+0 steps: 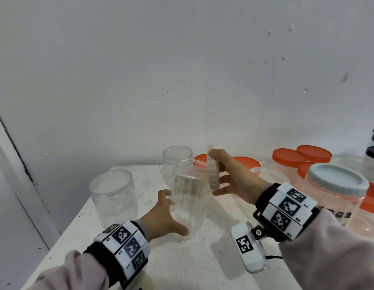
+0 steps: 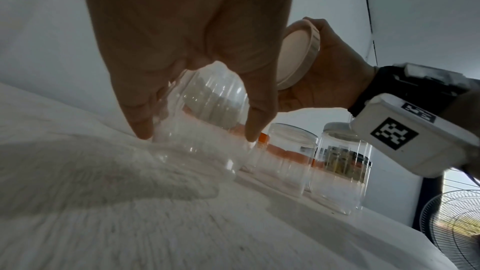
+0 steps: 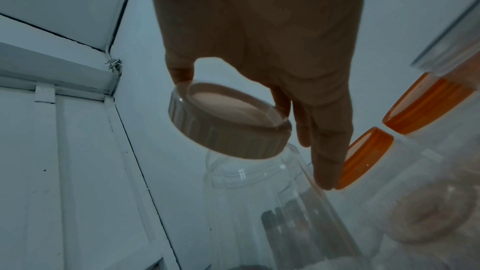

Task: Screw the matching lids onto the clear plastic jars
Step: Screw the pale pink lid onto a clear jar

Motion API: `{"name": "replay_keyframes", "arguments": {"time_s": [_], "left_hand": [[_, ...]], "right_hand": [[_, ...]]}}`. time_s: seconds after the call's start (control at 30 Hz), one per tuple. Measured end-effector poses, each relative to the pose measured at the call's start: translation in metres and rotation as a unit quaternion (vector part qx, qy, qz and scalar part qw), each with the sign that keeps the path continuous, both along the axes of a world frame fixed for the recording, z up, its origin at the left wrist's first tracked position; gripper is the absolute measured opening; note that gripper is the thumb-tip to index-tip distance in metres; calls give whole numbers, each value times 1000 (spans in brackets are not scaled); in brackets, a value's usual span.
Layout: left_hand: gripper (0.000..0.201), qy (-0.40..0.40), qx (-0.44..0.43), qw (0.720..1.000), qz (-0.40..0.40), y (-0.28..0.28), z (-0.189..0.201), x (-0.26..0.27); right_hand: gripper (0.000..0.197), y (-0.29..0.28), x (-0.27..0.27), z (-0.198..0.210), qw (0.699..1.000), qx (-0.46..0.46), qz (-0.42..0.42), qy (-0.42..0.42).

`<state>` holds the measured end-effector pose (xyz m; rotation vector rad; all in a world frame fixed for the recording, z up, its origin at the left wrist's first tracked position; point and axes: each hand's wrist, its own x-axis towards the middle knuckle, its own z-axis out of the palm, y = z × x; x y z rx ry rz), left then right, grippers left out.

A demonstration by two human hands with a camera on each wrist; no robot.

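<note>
A clear ribbed jar stands open-mouthed in the middle of the white table. My left hand grips its lower body, thumb on the near side and fingers on the left; in the left wrist view the fingers wrap the jar. My right hand holds a beige ribbed lid on edge, just right of the jar's mouth. In the right wrist view the lid sits tilted right over the jar's threaded neck, pinched between thumb and fingers.
Two lidless clear jars stand left and behind. At the right are several jars with orange lids, a jar with a pale blue lid and black-lidded ones. The wall is close behind; the table edge runs along the left.
</note>
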<state>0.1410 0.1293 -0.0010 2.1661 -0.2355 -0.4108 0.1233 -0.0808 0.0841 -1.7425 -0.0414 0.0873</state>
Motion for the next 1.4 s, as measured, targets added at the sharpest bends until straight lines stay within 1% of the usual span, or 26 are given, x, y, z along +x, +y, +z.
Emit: {"name": "replay_keyframes", "arguments": {"time_s": [0.07, 0.1, 0.2, 0.3, 0.37, 0.47, 0.53, 0.57, 0.67, 0.77, 0.87, 1.0, 1.1, 1.23, 1.4], "left_hand": [[120, -1, -14, 1000, -2, 1, 1, -1], [123, -5, -24, 1000, -1, 2, 3, -2], [125, -10, -70, 997, 17, 1, 10, -3], [118, -15, -98, 995, 25, 1, 16, -5], [112, -23, -111, 993, 21, 3, 18, -7], [107, -27, -128, 991, 30, 5, 17, -8], [109, -28, -131, 990, 42, 7, 15, -8], [111, -28, -134, 990, 44, 7, 14, -8], [114, -27, -139, 989, 37, 8, 12, -6], [114, -32, -121, 992, 28, 8, 11, -5], [114, -43, -99, 994, 22, 7, 11, -4], [117, -46, -103, 993, 17, 7, 12, -5], [119, -50, -98, 994, 10, 6, 13, -7], [120, -54, -89, 994, 13, 5, 14, -9], [120, -51, -85, 995, 15, 6, 16, -11]], "right_hand": [[77, 1, -1, 1, 1000, -4, 6, -3], [78, 1, -2, 2, 1000, -15, 13, -7], [67, 1, -4, 7, 997, -64, 39, -19], [65, 5, -5, 17, 988, -144, 50, -31], [63, 10, -7, 27, 969, -233, 63, -50], [58, 20, -7, 42, 920, -373, 77, -92], [62, 27, -3, 48, 887, -439, 86, -119], [66, 31, -1, 51, 878, -453, 91, -124], [73, 41, 4, 59, 862, -480, 114, -120], [76, 50, 7, 69, 841, -510, 146, -108], [74, 58, 9, 77, 818, -540, 172, -101], [71, 66, 9, 82, 793, -567, 206, -78], [71, 71, 9, 84, 775, -589, 218, -76], [71, 73, 10, 84, 762, -604, 225, -69], [71, 72, 9, 84, 761, -605, 225, -57]]}}
